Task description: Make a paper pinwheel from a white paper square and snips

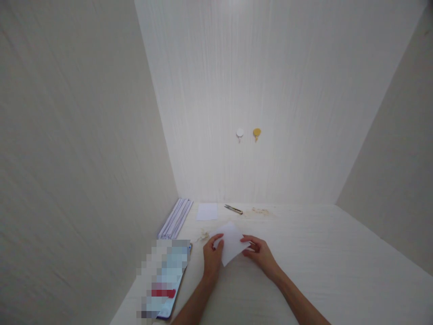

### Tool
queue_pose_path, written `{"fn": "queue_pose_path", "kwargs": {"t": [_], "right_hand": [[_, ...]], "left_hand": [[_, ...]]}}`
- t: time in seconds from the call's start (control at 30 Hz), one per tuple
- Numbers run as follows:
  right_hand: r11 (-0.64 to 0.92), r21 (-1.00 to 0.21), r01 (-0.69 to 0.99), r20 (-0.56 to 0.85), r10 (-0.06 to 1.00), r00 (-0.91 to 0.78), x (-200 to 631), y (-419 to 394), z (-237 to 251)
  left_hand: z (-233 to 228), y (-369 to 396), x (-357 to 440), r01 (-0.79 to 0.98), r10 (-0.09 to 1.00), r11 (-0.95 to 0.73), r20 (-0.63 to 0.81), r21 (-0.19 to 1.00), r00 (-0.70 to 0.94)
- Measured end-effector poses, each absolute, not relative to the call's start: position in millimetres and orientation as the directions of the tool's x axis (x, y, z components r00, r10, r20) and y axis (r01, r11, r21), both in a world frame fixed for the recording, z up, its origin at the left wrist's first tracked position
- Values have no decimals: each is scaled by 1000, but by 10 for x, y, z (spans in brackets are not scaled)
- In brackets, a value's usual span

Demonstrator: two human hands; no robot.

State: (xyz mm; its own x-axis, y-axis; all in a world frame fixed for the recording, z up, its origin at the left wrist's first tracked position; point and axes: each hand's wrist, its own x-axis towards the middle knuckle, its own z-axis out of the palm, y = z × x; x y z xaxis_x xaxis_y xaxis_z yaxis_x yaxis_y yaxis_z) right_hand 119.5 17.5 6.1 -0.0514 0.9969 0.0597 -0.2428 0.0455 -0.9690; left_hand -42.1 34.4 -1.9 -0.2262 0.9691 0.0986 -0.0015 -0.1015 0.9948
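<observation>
A white sheet of paper point(231, 243), turned so that a corner points toward me, is held between my two hands just above the table. My left hand point(213, 258) grips its left corner, thumb and fingers closed on it. At the right corner, my right hand point(260, 255) pinches the sheet between thumb and fingers. Behind it lies a second square of white paper point(207, 211) flat on the table. A small pair of thread snips point(233, 209) rests near the back wall.
A bundle of folded white paper strips point(175, 219) lies along the left wall. Nearer stands a partly pixelated phone point(174, 271). Pale scraps point(203, 235) sit beside my left hand. A white hook point(240, 133) and a yellow hook point(256, 133) are on the back wall.
</observation>
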Motion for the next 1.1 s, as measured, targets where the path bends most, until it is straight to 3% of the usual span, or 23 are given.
{"fn": "queue_pose_path", "kwargs": {"t": [0.2, 0.33, 0.6, 1.1], "right_hand": [[36, -975, -218, 23, 998, 63, 1249, 243, -32], [32, -943, -332, -7, 993, 115, 1277, 267, -40], [9, -805, -593, -116, 978, 172, 1301, 278, 33], [24, -849, -528, -92, 977, 194, 1314, 280, 21]], "left_hand": [[52, 276, -373, -277, 994, 31, -59, 960, -95], [95, 243, -360, -382, 997, 79, -81, 921, 11], [126, 210, -285, -127, 996, 44, -33, 991, 86], [96, 247, -322, -48, 997, -75, 74, 996, -17]]}}
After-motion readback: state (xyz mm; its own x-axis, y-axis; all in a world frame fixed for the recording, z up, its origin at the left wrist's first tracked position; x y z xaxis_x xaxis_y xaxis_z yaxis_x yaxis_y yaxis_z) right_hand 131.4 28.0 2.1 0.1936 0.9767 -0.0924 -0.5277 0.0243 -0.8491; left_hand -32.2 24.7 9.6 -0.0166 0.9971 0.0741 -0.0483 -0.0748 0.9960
